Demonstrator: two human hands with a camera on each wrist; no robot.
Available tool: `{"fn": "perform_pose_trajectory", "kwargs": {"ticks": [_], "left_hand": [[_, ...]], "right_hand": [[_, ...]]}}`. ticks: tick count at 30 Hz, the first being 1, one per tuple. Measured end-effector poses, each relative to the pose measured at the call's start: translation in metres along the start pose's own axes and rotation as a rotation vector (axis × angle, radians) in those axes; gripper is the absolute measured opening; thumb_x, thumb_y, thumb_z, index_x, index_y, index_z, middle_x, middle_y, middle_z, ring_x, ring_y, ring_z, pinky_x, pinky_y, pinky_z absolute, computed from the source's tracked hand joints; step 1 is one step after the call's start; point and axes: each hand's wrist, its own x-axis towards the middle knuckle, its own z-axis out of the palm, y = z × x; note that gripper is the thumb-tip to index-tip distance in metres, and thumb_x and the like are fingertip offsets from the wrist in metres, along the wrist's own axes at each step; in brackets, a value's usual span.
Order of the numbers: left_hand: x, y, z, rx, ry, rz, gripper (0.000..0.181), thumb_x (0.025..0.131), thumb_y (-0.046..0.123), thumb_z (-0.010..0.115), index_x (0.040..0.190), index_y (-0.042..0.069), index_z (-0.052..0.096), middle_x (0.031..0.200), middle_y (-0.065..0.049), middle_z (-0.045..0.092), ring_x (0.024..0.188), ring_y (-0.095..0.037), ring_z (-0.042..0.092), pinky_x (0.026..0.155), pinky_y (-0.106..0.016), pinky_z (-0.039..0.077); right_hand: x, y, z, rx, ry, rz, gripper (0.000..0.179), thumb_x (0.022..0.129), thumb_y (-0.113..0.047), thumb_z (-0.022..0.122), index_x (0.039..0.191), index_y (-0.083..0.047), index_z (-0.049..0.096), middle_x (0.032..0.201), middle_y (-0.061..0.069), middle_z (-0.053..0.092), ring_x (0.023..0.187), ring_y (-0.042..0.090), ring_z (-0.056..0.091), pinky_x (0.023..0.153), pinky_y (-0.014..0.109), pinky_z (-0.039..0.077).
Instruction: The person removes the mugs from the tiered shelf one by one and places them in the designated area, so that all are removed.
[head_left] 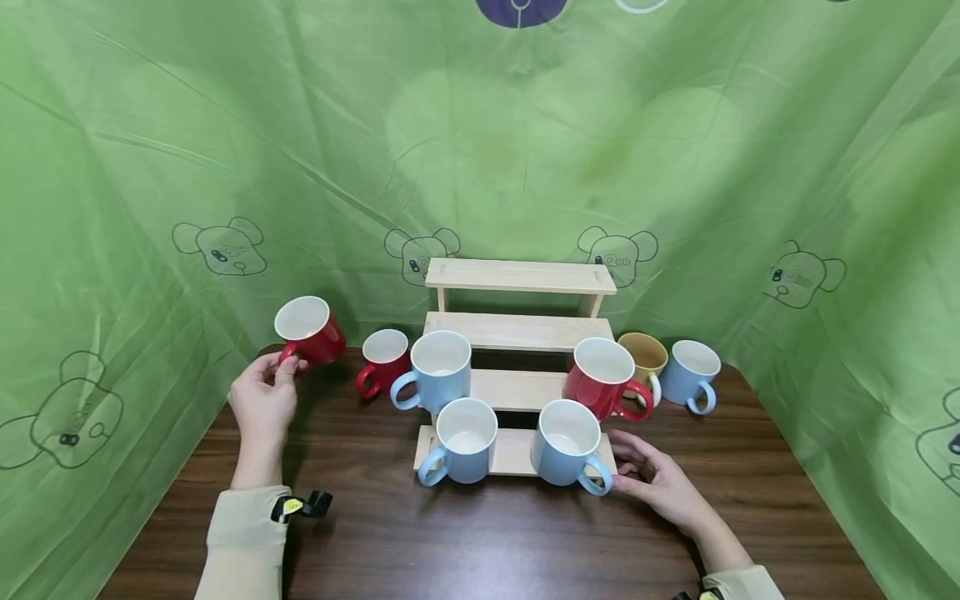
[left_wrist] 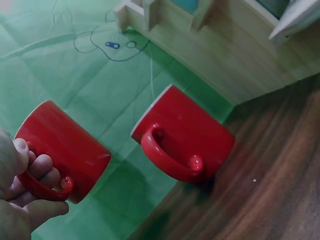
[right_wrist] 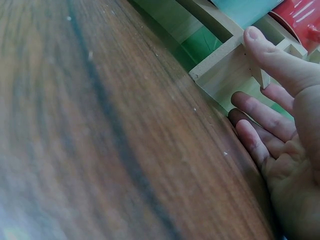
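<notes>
In the head view my left hand [head_left: 264,400] pinches the handle of a red mug [head_left: 318,337] with a white inside, at the far left. The left wrist view shows my thumb and fingers round that handle, and the mug beside a second red mug [left_wrist: 192,135] standing on the table. My right hand [head_left: 660,483] rests at the right end of the wooden step rack [head_left: 517,454], fingers loosely extended. Its thumb [right_wrist: 270,52] lies against the rack's corner in the right wrist view. Nearest this hand is a light blue mug [head_left: 566,450] on the lowest step.
Another light blue mug [head_left: 467,446] stands on the lowest step; above it are a light blue mug [head_left: 442,375] and, rightward, a red mug [head_left: 596,383]. Right of the rack stand a yellow mug [head_left: 643,354] and a blue mug [head_left: 686,379]. Green cloth [head_left: 495,150] surrounds the table.
</notes>
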Motion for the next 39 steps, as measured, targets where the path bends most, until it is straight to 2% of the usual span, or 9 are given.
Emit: {"fn": "perform_pose_trajectory", "kwargs": {"ticks": [5,12,19,27,31,34,39], "left_hand": [[-0.002,-0.009,0.003,0.075,0.017,0.018,0.019,0.106,0.017,0.074,0.110,0.000,0.082,0.100,-0.015,0.083,0.074,0.013,0.057,0.065,-0.015,0.038],[-0.003,-0.022,0.014,0.139,0.031,0.050,0.019,0.108,0.017,0.072,0.108,0.001,0.082,0.102,-0.017,0.082,0.070,0.013,0.049,0.069,-0.024,0.035],[-0.005,-0.037,0.023,0.169,0.010,0.037,0.018,0.108,0.015,0.071,0.110,0.000,0.079,0.103,-0.018,0.082,0.074,0.008,0.048,0.073,-0.034,0.038],[-0.009,-0.051,0.029,0.175,-0.017,0.025,0.017,0.107,0.015,0.071,0.110,-0.001,0.079,0.102,-0.018,0.082,0.074,0.006,0.049,0.073,-0.034,0.040],[-0.010,-0.055,0.030,0.180,-0.028,0.016,0.018,0.108,0.015,0.071,0.110,0.000,0.079,0.102,-0.017,0.082,0.075,0.006,0.051,0.074,-0.034,0.040],[-0.010,-0.058,0.030,0.186,-0.033,0.008,0.018,0.108,0.015,0.070,0.110,0.000,0.079,0.102,-0.016,0.082,0.078,-0.001,0.055,0.075,-0.035,0.041],[-0.011,-0.061,0.030,0.196,-0.045,-0.001,0.019,0.109,0.016,0.069,0.112,0.000,0.079,0.103,-0.016,0.082,0.086,-0.022,0.066,0.077,-0.035,0.042]], "right_hand": [[0.000,-0.001,0.001,-0.003,0.001,0.008,0.064,0.099,0.005,0.075,0.157,0.006,0.048,0.137,0.027,0.070,0.104,0.017,0.073,0.089,0.025,0.059],[0.001,-0.003,0.001,0.002,0.005,0.021,0.064,0.099,0.004,0.076,0.157,0.005,0.048,0.138,0.019,0.072,0.105,0.017,0.073,0.090,0.026,0.059],[0.001,-0.002,0.001,0.006,-0.013,-0.007,0.064,0.100,0.005,0.075,0.158,0.007,0.047,0.138,0.013,0.073,0.105,0.017,0.072,0.089,0.026,0.059],[-0.002,-0.003,0.003,-0.005,0.020,0.051,0.066,0.098,0.003,0.077,0.157,0.003,0.049,0.136,0.004,0.074,0.104,0.018,0.073,0.089,0.026,0.059],[-0.003,-0.003,0.002,-0.016,0.022,0.067,0.065,0.099,0.002,0.077,0.158,0.003,0.049,0.136,0.004,0.074,0.105,0.018,0.072,0.090,0.026,0.059],[-0.001,-0.004,0.002,-0.020,0.019,0.074,0.065,0.099,0.000,0.078,0.158,0.001,0.050,0.137,0.006,0.074,0.106,0.018,0.072,0.090,0.026,0.059],[0.000,-0.004,0.002,-0.017,0.013,0.061,0.066,0.099,0.000,0.078,0.158,0.001,0.049,0.137,0.010,0.073,0.105,0.018,0.072,0.090,0.027,0.059]]}}
